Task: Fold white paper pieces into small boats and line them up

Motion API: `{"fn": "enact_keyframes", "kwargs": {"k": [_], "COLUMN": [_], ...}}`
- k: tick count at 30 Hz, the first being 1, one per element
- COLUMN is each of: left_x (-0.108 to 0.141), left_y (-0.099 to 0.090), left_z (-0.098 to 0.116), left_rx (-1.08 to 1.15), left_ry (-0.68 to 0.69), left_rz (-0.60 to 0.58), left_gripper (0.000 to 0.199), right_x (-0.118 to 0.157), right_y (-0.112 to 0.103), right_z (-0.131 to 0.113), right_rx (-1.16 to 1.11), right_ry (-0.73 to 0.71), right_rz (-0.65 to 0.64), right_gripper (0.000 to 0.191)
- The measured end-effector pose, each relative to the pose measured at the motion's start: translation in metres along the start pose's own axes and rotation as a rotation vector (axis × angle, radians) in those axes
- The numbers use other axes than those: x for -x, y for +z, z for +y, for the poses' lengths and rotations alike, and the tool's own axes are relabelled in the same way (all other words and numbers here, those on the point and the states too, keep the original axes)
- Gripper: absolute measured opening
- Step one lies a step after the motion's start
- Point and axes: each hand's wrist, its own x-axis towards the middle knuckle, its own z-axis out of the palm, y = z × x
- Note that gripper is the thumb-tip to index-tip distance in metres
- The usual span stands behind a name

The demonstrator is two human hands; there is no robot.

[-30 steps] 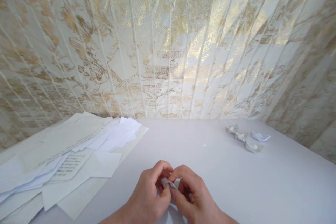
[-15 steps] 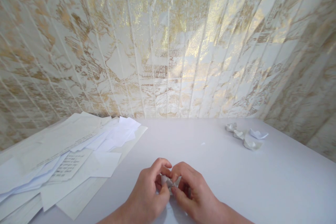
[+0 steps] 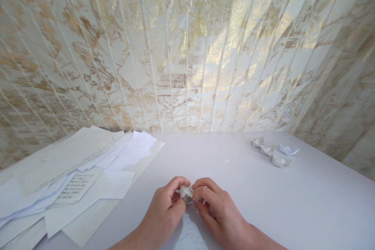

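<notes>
A small folded paper boat (image 3: 186, 193), white with greyish patches, is held low over the near middle of the table. My left hand (image 3: 168, 207) pinches its left end between thumb and forefinger. At the other end, my right hand (image 3: 215, 207) grips the paper with thumb and fingers, hiding part of that side. Shadows of both hands fall on the tabletop just below.
A spread pile of loose papers (image 3: 114, 185), some printed, covers the left of the white table (image 3: 263, 203). Several folded paper boats (image 3: 281, 161) sit at the back right. A tiny paper scrap (image 3: 226, 160) lies near the middle. Behind rises a patterned wall (image 3: 187, 66).
My right fingers have shifted on the paper and sit a little further right. The hands have parted slightly, so more of the folded boat shows between them.
</notes>
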Motion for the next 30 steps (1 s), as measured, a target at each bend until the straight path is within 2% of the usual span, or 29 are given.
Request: {"fn": "enact_keyframes", "kwargs": {"k": [6,11,17,21,23,25,30], "left_x": [-0.002,-0.005,-0.008,-0.008,-0.007,-0.007,-0.008], "left_y": [-0.003,-0.002,0.002,0.004,0.005,0.005,0.004], "left_z": [0.004,0.001,-0.007,-0.007,-0.006,-0.005,-0.009], "left_rx": [0.056,0.086,0.252,0.317,0.325,0.314,0.291], "left_ry": [-0.082,-0.05,-0.038,-0.022,-0.028,-0.027,-0.032], "left_rz": [0.008,0.069,0.119,0.072,0.052,0.042,0.041], "left_gripper": [0.03,0.028,0.032,0.031,0.032,0.033,0.035], "right_x": [0.001,-0.003,-0.002,-0.002,-0.003,-0.004,-0.005], "right_y": [0.002,0.004,0.005,0.007,0.008,0.01,0.013], "right_z": [0.0,-0.007,-0.01,-0.007,-0.003,0.0,0.005], "right_rx": [-0.124,-0.276,-0.33,-0.413,-0.464,-0.509,-0.661], "right_ry": [0.094,0.211,0.236,0.463,0.559,0.6,0.669], "right_rz": [0.023,0.041,0.026,0.064,0.084,0.109,0.159], "right_gripper": [0.02,0.017,0.004,0.011,0.009,0.005,0.019]}}
